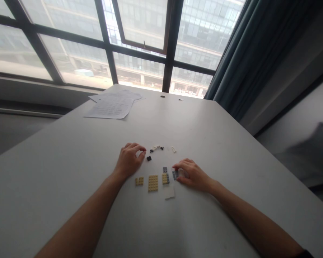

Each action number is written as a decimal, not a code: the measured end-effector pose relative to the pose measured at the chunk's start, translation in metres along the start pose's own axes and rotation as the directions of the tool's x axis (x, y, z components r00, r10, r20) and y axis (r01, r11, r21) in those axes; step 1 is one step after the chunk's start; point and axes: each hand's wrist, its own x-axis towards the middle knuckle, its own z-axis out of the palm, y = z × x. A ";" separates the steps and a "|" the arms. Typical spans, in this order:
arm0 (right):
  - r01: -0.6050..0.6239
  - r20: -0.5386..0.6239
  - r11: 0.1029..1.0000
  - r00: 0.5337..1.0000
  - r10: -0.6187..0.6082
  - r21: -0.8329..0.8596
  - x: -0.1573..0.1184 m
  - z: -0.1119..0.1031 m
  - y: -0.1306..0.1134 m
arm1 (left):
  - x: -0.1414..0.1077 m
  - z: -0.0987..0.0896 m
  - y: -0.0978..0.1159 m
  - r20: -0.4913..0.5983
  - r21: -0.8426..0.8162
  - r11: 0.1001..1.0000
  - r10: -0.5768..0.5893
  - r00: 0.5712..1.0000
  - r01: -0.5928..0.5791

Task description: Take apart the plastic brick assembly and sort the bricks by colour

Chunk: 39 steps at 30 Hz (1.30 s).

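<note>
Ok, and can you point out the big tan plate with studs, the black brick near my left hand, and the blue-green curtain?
Tan plate [153, 183]: head view, middle of its studded top.
Black brick [149, 158]: head view, middle of its top.
Curtain [239, 61]: head view, its hanging folds.

A white table [80, 154] is seen dotted with toy pieces: a tan plate [153, 183] is flanked by small tan bricks [139, 181] and a tan-and-gray block [165, 178], with gray bricks [165, 169] beside it. Black and white bits [156, 148] are scattered beyond; overlapping papers [110, 105] are spread at the far left.
</note>
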 end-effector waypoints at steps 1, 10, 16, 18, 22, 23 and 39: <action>-0.002 0.000 1.000 1.000 0.002 -0.003 0.000 0.001 0.000 | 0.000 0.000 0.000 -0.001 -0.001 1.000 0.002 1.000 -0.002; -0.041 -0.055 0.999 0.998 0.041 -0.005 -0.003 -0.004 0.002 | 0.000 0.002 -0.001 -0.012 -0.008 1.000 0.002 1.000 -0.002; -0.069 -0.022 0.997 0.997 0.068 -0.033 -0.011 -0.008 0.007 | 0.001 0.001 -0.002 -0.007 -0.005 1.000 0.004 1.000 -0.004; -0.073 -0.020 0.997 0.997 0.072 -0.039 -0.012 -0.007 0.007 | 0.000 0.002 -0.002 -0.005 -0.004 1.000 0.005 1.000 -0.005; -0.075 -0.040 0.996 0.996 0.074 -0.039 -0.014 -0.009 0.012 | 0.000 0.003 -0.004 -0.004 0.002 1.000 -0.003 1.000 0.003; -0.083 -0.044 0.996 0.996 0.081 -0.041 -0.015 -0.011 0.015 | 0.000 0.003 -0.004 -0.004 0.002 1.000 -0.006 1.000 0.006; -0.155 -0.138 0.988 0.978 0.154 -0.001 0.058 -0.015 0.051 | 0.001 0.001 -0.003 0.012 -0.002 1.000 -0.011 1.000 0.011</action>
